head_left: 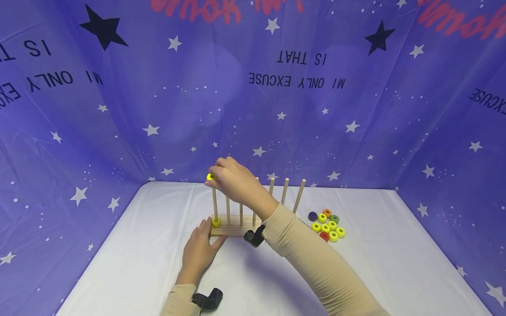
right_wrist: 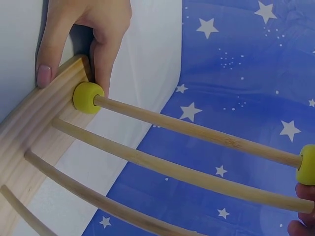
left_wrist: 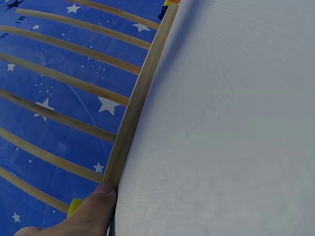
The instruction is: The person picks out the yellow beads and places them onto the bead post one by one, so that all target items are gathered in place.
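Note:
My right hand (head_left: 239, 181) pinches a yellow bead (head_left: 211, 176) at the top of the leftmost peg (head_left: 215, 204). In the right wrist view that bead (right_wrist: 308, 164) sits at the peg's tip, with fingertips (right_wrist: 305, 191) at the frame edge. Another yellow bead (right_wrist: 87, 97) rests at the foot of the same peg, against the wooden base (head_left: 233, 231). My left hand (head_left: 197, 252) grips the base's left end, thumb along the front edge and fingers at the far side. The left wrist view shows the thumb (left_wrist: 93, 209) on the base's end.
Several loose beads lie right of the rack: mostly yellow (head_left: 325, 228), plus an orange (head_left: 327, 213), a green (head_left: 334, 218), a dark purple (head_left: 312, 216) and a red one (head_left: 324, 236). More bare pegs (head_left: 300, 195) stand along the base. Blue star-printed cloth (head_left: 257, 123) encloses the white table (head_left: 130, 245).

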